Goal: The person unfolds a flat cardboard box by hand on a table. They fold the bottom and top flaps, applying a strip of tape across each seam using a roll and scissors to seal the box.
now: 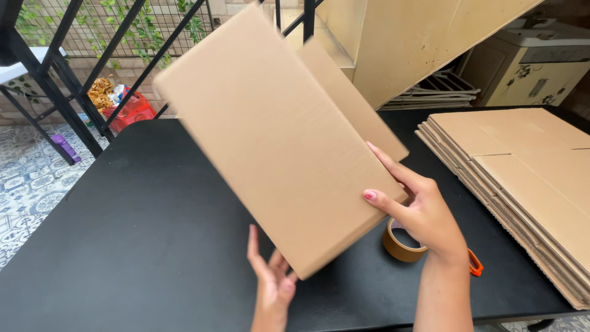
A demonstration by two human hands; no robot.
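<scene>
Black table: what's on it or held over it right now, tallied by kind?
Flat cardboard box held in both hands: 1
Stack of flattened cardboard boxes: 1
Roll of brown tape: 1
Orange tool, mostly hidden behind the right wrist: 1
Total: 4

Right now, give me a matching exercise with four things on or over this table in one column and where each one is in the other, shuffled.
Things:
1. flat cardboard box
2. roll of tape
3. stack of flat cardboard
4. orange tool

Places:
A. lying on the table's right side
B. held up in both hands
C. peeking out beside the right wrist
D. on the table, partly behind the right hand

Pairs: 1-B, 2-D, 3-A, 4-C
</scene>
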